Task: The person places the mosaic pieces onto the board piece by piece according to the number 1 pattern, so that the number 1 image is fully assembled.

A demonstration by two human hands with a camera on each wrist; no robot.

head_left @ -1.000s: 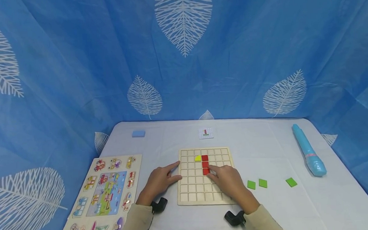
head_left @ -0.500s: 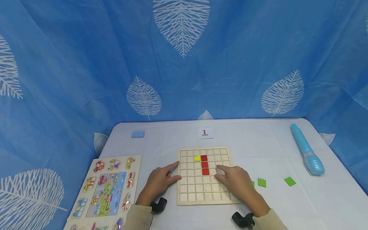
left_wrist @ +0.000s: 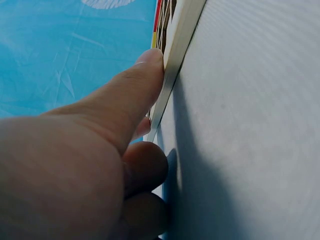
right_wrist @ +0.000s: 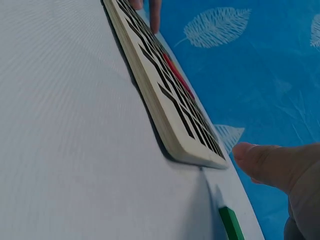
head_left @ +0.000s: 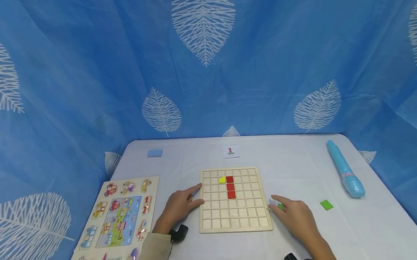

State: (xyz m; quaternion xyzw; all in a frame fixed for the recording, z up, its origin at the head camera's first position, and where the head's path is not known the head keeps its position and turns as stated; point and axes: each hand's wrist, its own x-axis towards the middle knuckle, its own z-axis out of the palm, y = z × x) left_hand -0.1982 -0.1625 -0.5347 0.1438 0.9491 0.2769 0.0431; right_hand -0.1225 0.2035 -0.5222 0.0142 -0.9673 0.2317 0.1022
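Observation:
A wooden grid board [head_left: 216, 224] lies flat on the white table. Three red square tiles [head_left: 231, 187] form a column in its cells, with a yellow tile [head_left: 222, 180] beside the top one. At the left edge, my left hand [head_left: 177, 207] touches the board with extended index finger and thumb; the left wrist view shows the thumb [left_wrist: 150, 62] against the rim. My right hand [head_left: 297, 218] is off the board's right side, thumb and index finger apart and holding nothing. A green tile [head_left: 280, 206] shows partly between those fingers; another green tile [head_left: 326, 204] lies farther right.
A small pattern card [head_left: 230, 151] lies behind the board, and a blue block [head_left: 155, 153] at the back left. A wooden peg puzzle [head_left: 128, 224] occupies the left side. Toward the right edge lies a light-blue, club-shaped object [head_left: 346, 170]. Blue patterned cloth [head_left: 262, 85] hangs behind.
My right hand has left the red tiles and moved right, past the board's edge to the green tiles, partly covering them. My left hand stays at the left edge.

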